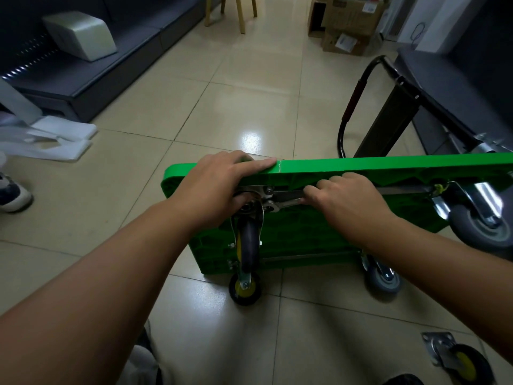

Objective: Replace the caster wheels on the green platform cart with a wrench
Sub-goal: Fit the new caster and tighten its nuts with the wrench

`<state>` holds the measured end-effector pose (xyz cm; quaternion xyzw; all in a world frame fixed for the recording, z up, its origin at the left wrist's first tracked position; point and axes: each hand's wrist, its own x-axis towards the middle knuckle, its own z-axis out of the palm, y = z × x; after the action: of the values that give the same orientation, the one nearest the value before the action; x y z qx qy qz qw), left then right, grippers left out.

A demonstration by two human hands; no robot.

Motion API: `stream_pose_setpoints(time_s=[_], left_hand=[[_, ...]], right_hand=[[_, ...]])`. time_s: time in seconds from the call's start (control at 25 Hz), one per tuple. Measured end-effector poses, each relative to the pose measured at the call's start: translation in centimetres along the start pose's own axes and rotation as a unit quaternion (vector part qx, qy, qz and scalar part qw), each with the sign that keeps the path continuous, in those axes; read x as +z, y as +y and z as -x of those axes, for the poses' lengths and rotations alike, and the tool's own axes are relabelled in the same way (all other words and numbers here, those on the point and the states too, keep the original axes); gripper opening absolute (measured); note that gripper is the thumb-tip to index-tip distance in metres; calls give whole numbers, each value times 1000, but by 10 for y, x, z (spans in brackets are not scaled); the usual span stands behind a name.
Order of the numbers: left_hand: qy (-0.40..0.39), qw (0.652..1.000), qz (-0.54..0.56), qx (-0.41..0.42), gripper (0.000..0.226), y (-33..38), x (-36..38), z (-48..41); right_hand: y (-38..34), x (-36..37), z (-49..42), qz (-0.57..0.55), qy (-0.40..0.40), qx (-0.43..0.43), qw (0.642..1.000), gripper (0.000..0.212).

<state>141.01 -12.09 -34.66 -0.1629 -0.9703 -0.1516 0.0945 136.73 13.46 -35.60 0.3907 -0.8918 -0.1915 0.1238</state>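
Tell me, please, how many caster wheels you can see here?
5. On the green platform cart: upper-left caster at the left hand, lower-left caster, lower-right caster, upper-right caster. A loose caster lies on the floor, bottom right. Others may be hidden.

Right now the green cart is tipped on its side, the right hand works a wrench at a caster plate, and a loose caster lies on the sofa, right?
Not the sofa: the head view shows the loose caster on the tiled floor. The green cart is on its side, and the right hand works a wrench at a caster plate.
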Motion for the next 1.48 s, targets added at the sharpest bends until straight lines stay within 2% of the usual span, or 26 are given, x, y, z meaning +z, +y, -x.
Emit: stream_pose_setpoints(time_s=[0.16,0.28,0.4,0.44,0.48,0.52,0.6,0.64,0.68,0.72,0.76,0.84,0.88,0.92,0.96,1.0,1.04,1.08,1.16,1.2,1.36,1.48], left_hand=[[4,1000,-10,-3,76,-1,2,-2],[2,1000,-8,-3,74,-1,3,0],[3,1000,-4,4,72,-2,3,0],[1,1000,-6,1,71,-2,3,0],[0,1000,-8,-2,72,-2,3,0],[-1,1000,-9,-3,72,-2,3,0],[-4,1000,-9,-1,73,-1,2,-1],[-4,1000,-7,2,73,-1,1,-2],[-3,1000,-5,4,73,-1,1,-2],[-2,1000,-4,5,73,-1,1,-1],[-1,1000,-4,5,73,-1,0,0],[0,1000,-5,2,74,-1,-1,1],[1,1000,-8,3,75,0,0,1],[2,1000,-12,3,76,0,1,0],[5,1000,-15,3,76,0,1,0],[6,1000,-16,2,77,1,0,1],[5,1000,-15,-1,76,2,0,1],[4,1000,-13,-3,76,3,-1,2],[5,1000,-10,-3,76,4,-1,3],[6,1000,-9,0,76,4,-2,3],[6,1000,-5,4,77,4,0,2],[12,1000,-3,6,76,2,0,2]], right_hand=[[-7,24,4,-18,41,27,999,14],[-18,51,12,-80,119,68,987,11],[-46,83,22,-195,143,176,954,22],[-67,93,24,-271,140,228,925,24],[-93,100,22,-384,118,287,870,26],[-121,100,16,-525,74,332,781,29],[-165,84,-3,-752,33,397,525,34],[-179,76,-9,-809,36,414,417,36],[-189,71,-9,-831,48,423,357,37],[-195,69,-3,-831,63,429,348,39],[-196,70,10,-811,68,431,388,43],[-184,92,46,-723,34,431,538,46],[-169,104,62,-649,-17,422,633,46],[-149,108,74,-543,-80,395,737,44],[-127,108,78,-415,-108,348,834,39],[-104,104,78,-295,-82,275,911,33],[-81,92,73,-208,-26,200,957,30],[-61,75,65,-145,27,139,979,32],[-31,39,45,-97,107,55,988,33],[-21,25,33,-79,122,28,989,33],[-11,-1,5,30,59,33,997,46],[-20,-3,2,54,11,36,998,39]])
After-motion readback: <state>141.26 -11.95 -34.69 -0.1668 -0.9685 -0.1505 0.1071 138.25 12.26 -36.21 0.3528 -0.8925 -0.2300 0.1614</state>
